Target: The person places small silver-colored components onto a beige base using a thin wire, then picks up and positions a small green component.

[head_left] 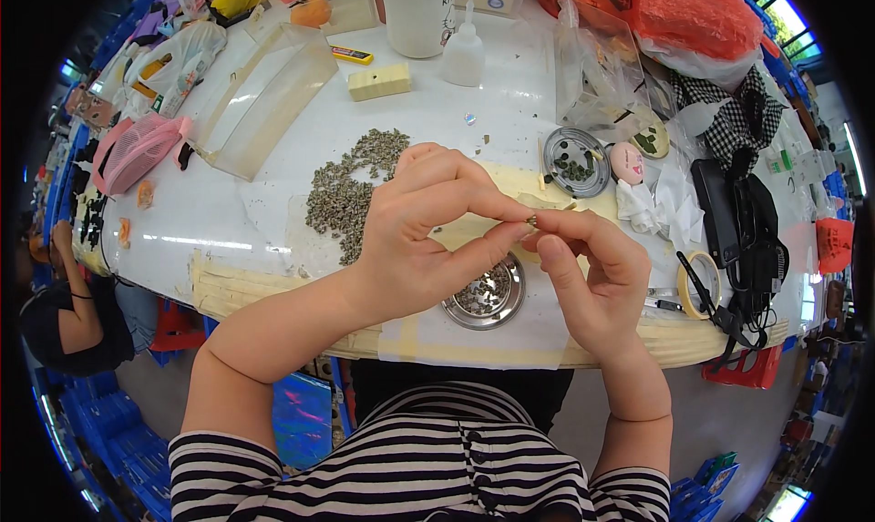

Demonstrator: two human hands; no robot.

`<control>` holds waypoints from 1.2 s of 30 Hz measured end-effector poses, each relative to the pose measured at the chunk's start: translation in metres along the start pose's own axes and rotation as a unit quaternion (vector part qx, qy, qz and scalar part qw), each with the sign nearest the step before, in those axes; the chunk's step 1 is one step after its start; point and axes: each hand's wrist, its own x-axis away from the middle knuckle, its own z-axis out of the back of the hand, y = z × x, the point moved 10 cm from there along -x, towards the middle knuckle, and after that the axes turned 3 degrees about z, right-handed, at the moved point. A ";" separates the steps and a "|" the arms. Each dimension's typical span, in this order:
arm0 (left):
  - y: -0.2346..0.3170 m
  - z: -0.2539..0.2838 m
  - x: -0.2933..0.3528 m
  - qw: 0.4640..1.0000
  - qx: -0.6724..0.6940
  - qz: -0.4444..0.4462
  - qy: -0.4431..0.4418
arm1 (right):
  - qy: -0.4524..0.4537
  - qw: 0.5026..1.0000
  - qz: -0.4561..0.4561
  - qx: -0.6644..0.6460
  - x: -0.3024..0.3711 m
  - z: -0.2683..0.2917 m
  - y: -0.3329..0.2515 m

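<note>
One tiny piece (530, 221) is clamped by the left hand (415, 226) near the metal dish (486, 322); for the right hand (600, 281), grip cannot be told; light, steady pressure seems wisest.

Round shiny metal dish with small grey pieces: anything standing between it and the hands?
Nothing visible: the left hand and right hand are above the dish, the left merely hiding some of its rim.

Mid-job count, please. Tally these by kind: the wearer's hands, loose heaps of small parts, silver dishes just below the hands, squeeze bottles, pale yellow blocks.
Wearer's hands: 2 (left hand, right hand)
Heap of small parts: 1
Silver dish: 1
Squeeze bottle: 1
Pale yellow block: 1
Total: 6
</note>
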 end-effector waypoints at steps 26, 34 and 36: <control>-0.009 -0.001 0.001 0.999 0.039 0.028 -0.001 | 0.007 0.999 0.036 0.010 0.000 0.005 -0.009; -0.006 -0.001 0.002 0.999 0.027 0.020 -0.001 | -0.015 1.000 -0.006 -0.010 -0.001 0.002 -0.003; -0.004 -0.001 0.001 0.999 0.029 0.016 -0.005 | -0.023 0.998 -0.049 -0.037 0.000 0.000 0.001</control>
